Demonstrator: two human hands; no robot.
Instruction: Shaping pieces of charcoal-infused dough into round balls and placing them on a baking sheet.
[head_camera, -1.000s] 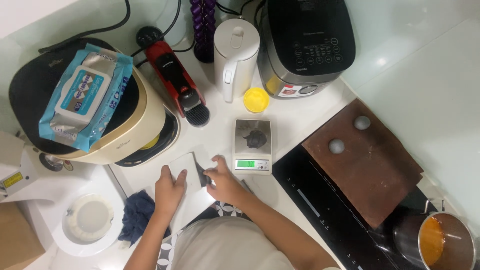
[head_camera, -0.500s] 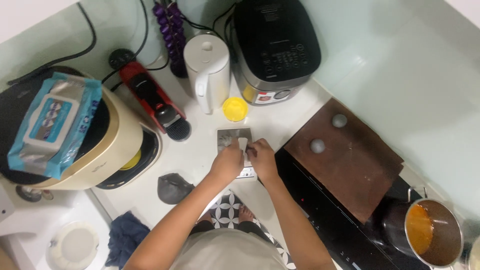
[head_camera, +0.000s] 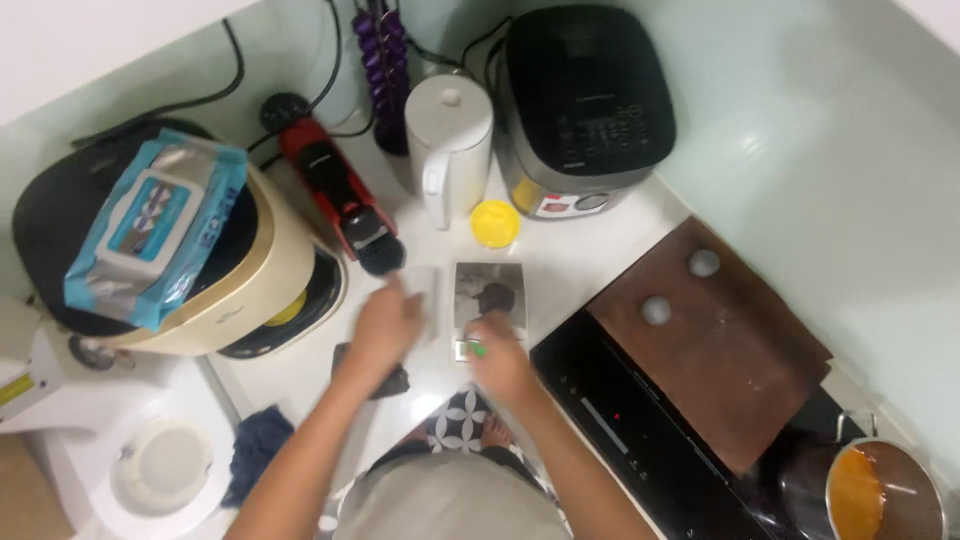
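A small kitchen scale (head_camera: 490, 275) lies on the white counter with a dark lump (head_camera: 495, 297) on its platform and a green-lit display at its near end. My right hand (head_camera: 503, 365) rests its fingertips on that near end and holds nothing. Left of the scale, my left hand (head_camera: 385, 325) is blurred and grips a flat white packet (head_camera: 424, 298) that stands right beside the scale. A dark object (head_camera: 392, 383) lies on the counter under my left wrist.
Behind the scale are a yellow lid (head_camera: 495, 222), a white kettle (head_camera: 448, 145), a black rice cooker (head_camera: 585, 100) and a red appliance (head_camera: 335, 195). A cream cooker with a wipes pack (head_camera: 155, 225) stands at the left. A black hob (head_camera: 640, 430), a brown board (head_camera: 720, 340) and a pot (head_camera: 880, 490) are at the right.
Both hands came from the counter's front edge up to the scale. My left hand has since drawn back left with the white packet, and my right hand dropped to the scale's near end.
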